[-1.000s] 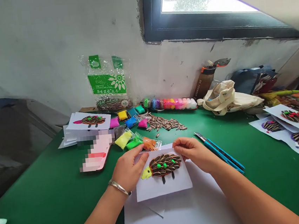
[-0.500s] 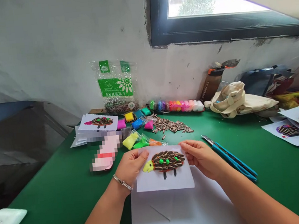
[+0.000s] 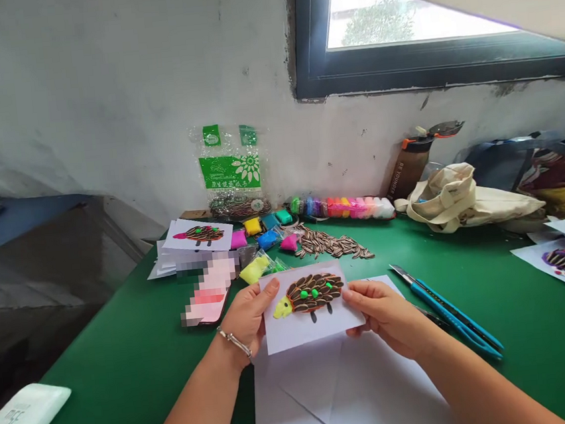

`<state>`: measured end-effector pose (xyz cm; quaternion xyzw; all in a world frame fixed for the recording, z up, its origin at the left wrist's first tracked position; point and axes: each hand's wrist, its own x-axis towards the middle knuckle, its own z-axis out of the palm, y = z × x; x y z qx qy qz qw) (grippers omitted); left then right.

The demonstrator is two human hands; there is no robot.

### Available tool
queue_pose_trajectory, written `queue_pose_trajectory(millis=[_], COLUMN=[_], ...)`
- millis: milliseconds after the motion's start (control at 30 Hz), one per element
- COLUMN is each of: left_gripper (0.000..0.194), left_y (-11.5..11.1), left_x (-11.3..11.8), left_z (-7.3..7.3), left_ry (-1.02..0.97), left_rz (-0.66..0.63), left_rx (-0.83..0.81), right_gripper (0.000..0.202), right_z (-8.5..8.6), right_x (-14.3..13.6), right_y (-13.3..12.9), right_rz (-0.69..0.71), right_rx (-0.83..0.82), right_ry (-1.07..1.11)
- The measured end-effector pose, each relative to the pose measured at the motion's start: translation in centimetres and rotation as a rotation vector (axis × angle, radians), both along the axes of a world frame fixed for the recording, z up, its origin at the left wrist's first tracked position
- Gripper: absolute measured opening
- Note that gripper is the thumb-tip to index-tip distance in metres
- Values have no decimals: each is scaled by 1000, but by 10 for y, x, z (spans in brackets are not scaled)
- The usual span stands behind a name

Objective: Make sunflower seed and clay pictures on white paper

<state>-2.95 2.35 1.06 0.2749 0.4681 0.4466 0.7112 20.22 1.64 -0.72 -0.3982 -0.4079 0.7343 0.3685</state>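
Note:
Both hands hold a white card (image 3: 294,336) that carries a hedgehog-like figure (image 3: 315,294) of dark striped seeds, with a yellow head, green dots and two dark legs. My left hand (image 3: 246,315) pinches the card's left edge, thumb on top. On the right edge, my right hand (image 3: 379,309) grips it between thumb and fingers. The card is slightly tilted above white paper (image 3: 379,389) lying on the green table (image 3: 128,373). Another smaller sheet or fold shows on that paper beneath the card.
Behind the card are coloured clay packets (image 3: 268,240), a seed pile (image 3: 333,242) and a seed bag (image 3: 234,176). A blue cutter (image 3: 452,312) lies right. Stacked cards (image 3: 197,237) and a pink object (image 3: 213,292) are left, with a white device (image 3: 26,423) nearer.
The card has tilted, its right side higher, and my right hand now grips lower on its edge. The whole view has shifted, so the surroundings appear slightly farther right and lower.

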Motion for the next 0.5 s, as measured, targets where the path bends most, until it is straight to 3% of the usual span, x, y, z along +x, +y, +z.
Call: queue_pose_trajectory(millis=[267,500], left_gripper=[14,4], left_y=[0,16], left_x=[2,-21], left_z=[-1,21], left_ry=[69,117], left_rz=[53,271], left_rx=[-32,51], right_gripper=[32,38], right_z=[-4,-8], right_x=[1,-4], right_y=[1,4], right_rz=[-71,-92], right_rx=[3,-6], right_ry=[11,-103])
